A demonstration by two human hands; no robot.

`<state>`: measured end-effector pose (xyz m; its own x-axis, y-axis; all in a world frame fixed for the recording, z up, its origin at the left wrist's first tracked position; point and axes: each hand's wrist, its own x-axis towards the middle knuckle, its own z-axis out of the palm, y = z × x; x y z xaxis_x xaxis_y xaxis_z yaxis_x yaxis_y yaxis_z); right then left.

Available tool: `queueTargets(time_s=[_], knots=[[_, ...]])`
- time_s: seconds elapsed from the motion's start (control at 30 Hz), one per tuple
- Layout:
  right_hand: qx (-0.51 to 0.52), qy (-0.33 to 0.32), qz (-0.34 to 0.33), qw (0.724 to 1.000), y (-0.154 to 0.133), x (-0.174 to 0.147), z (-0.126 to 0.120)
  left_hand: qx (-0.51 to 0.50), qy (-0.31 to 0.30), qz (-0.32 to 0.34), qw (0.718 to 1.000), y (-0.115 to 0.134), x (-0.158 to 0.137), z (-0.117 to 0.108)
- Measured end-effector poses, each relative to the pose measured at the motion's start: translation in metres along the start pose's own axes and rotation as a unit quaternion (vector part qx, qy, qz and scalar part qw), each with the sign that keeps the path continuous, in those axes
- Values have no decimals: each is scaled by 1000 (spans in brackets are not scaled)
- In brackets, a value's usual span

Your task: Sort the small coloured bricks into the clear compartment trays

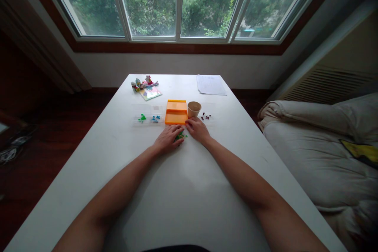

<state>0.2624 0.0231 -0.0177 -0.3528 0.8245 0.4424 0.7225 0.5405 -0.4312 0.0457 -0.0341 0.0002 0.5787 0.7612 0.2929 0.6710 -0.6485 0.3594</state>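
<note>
My left hand [169, 138] lies on the white table with its fingers stretched out, partly over a small heap of green pieces [181, 136]. Just beyond its fingertips is an orange plastic box [176, 117] whose lid is folded back. At the box's near right corner my right hand [197, 128] has its fingers drawn together in a pinch; what they hold, if anything, is too small to make out. A brown paper cup [194, 109] stands right behind that hand. Dark small pieces [206, 116] lie in a clear tray to its right.
Left of the orange box, a clear compartment tray [135, 121] holds green pieces [142, 117] and blue pieces [155, 118]. Farther back are small figurines [144, 82], a colourful card [151, 93] and white paper sheets [211, 85]. A sofa [295, 153] stands beyond the table's right edge.
</note>
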Motion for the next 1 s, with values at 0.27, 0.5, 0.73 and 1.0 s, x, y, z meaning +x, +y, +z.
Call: queueTargets(time_s=[0.27,0.5,0.73,1.0], knots=[[0,2,-6,1000,0,1,-2,15,-36,35,999,-1,3,3],[9,8,-8,1000,1,1,-3,17,-49,43,998,1,1,1],[18,13,-7,1000,4,0,0,45,-86,51,994,4,0,1],[39,16,15,999,5,1,0,38,-57,60,996,13,-1,-3]])
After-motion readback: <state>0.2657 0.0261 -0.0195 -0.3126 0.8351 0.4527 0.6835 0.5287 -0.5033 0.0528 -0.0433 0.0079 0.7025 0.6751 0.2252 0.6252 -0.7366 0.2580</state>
